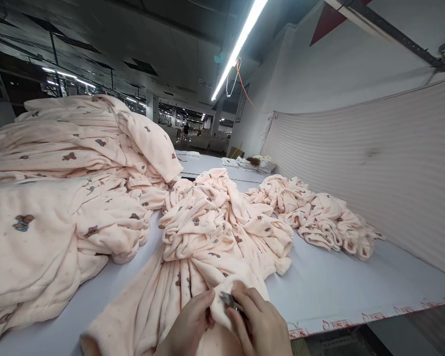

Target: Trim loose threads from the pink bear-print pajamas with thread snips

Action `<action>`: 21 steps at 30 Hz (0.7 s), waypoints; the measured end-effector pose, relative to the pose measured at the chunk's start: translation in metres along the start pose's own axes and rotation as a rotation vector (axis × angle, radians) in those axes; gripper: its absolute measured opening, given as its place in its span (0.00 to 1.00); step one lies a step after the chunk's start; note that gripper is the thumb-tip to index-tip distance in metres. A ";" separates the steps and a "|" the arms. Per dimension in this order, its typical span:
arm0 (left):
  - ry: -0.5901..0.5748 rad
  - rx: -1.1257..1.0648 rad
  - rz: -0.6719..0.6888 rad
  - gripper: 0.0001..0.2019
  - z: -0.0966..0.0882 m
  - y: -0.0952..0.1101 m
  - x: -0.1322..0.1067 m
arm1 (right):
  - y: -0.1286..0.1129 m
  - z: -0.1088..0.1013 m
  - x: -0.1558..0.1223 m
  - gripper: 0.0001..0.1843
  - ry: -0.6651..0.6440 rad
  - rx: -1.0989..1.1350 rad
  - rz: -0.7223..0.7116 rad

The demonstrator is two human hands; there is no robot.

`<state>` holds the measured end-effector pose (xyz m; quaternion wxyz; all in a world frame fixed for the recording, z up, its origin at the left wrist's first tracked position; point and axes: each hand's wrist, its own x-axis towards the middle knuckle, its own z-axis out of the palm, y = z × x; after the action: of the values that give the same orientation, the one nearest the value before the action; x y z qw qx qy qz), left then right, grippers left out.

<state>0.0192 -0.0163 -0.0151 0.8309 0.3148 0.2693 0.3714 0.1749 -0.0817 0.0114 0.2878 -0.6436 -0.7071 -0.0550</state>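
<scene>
My left hand (189, 324) pinches a fold of a pale pink, fleecy garment (215, 254) printed with small brown bears. In my right hand (261, 321) is a pair of small metal thread snips (230, 300), its tips against the raised fold between my hands. The fingers of the right hand are closed around the snips, so most of the tool is hidden. The garment lies bunched up in front of me, with one smooth panel spreading toward the lower left.
A tall heap of the same pink fabric (70, 158) fills the left side. More crumpled pink garments (319, 212) lie at the right, by a striped cloth screen (371, 163). Folded white pieces (265, 164) sit farther back on the white table (341, 287).
</scene>
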 end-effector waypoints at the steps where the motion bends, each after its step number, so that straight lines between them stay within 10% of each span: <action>1: -0.003 0.001 0.010 0.14 0.000 0.000 -0.001 | -0.002 0.002 -0.001 0.13 0.021 0.006 0.022; 12: -0.232 0.095 -0.005 0.18 0.002 0.014 0.017 | -0.012 0.002 -0.006 0.12 -0.009 0.289 0.401; 18: -0.186 0.030 0.014 0.19 -0.019 0.030 -0.003 | -0.043 0.021 -0.049 0.14 -0.332 0.323 0.206; 21: 0.011 0.155 0.146 0.12 -0.032 0.027 -0.028 | -0.040 0.034 -0.055 0.06 -0.253 0.333 0.229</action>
<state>-0.0312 -0.0140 -0.0110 0.7733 0.3949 0.2782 0.4107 0.1262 -0.1215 -0.0309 0.3032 -0.6652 -0.6591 0.1764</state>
